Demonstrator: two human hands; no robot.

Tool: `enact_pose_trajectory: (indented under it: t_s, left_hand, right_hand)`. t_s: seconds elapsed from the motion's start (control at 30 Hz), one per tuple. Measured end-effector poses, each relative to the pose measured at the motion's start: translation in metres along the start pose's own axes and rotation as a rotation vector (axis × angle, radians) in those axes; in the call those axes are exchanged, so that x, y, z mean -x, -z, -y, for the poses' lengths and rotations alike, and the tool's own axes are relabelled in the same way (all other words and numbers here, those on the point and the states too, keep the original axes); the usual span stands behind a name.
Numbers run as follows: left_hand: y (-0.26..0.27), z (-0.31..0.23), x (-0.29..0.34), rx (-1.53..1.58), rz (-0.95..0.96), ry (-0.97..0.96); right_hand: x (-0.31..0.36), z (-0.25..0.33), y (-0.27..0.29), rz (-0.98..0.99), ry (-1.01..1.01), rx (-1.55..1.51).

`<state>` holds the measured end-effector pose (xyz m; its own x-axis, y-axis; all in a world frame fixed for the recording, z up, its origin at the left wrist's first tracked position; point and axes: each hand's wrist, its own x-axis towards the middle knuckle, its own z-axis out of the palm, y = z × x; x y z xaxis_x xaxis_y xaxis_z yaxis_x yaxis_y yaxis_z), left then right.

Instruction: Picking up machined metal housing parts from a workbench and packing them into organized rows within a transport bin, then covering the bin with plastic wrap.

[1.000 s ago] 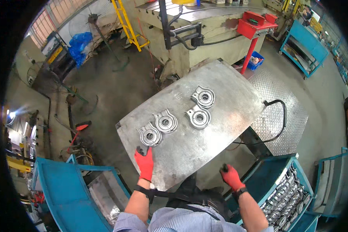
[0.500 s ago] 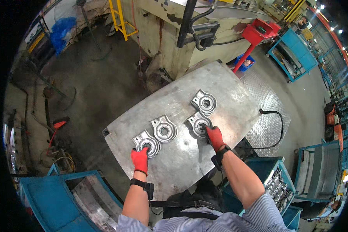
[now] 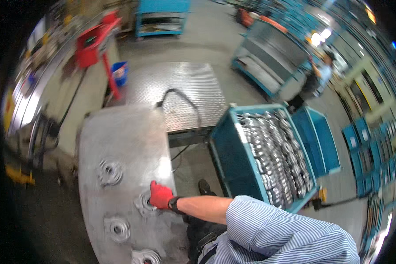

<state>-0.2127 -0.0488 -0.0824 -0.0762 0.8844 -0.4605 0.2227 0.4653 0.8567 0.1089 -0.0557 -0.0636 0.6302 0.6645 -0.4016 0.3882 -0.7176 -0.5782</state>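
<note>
My right hand [image 3: 161, 196], in a red glove, is at the right side of a silvery metal flange [image 3: 142, 205] with a round ringed opening. Its fingers close on the rim of that part and cover some of it; motion blur softens them. The flange lies on a grey metal table [image 3: 119, 132]. Another flange [image 3: 110, 172] lies farther off to the left, apart from it. Nearer are a third flange [image 3: 119, 229] and a fourth [image 3: 146, 257] cut by the lower edge. My left hand is out of view.
To the right stands a blue bin [image 3: 233, 154] packed with rows of metal parts, beside a blue cart [image 3: 323, 141]. A co-worker [image 3: 314, 81] stands at another cart [image 3: 268, 57]. A ridged metal platform [image 3: 185, 83] with a black cable [image 3: 187, 99] lies beyond the table; a red stand [image 3: 92, 44] is left.
My view has swung right, bringing the full bin and the co-worker into clear sight. The flange at my right hand has come away from its neighbour. My left hand has left the picture.
</note>
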Motion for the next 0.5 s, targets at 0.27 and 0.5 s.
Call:
enact_pose_trajectory:
  t_s: [0.27,0.5]
  left_hand:
    - [-0.091,-0.052,0.009,-0.215,0.346,-0.105]
    - [-0.174,-0.082,0.041,-0.329,0.580,-0.148]
  right_hand:
    - [0.077,-0.152,0.037,0.115,-0.142,-0.698]
    - [0.158,-0.250,0.175,-0.206,-0.161,-1.062]
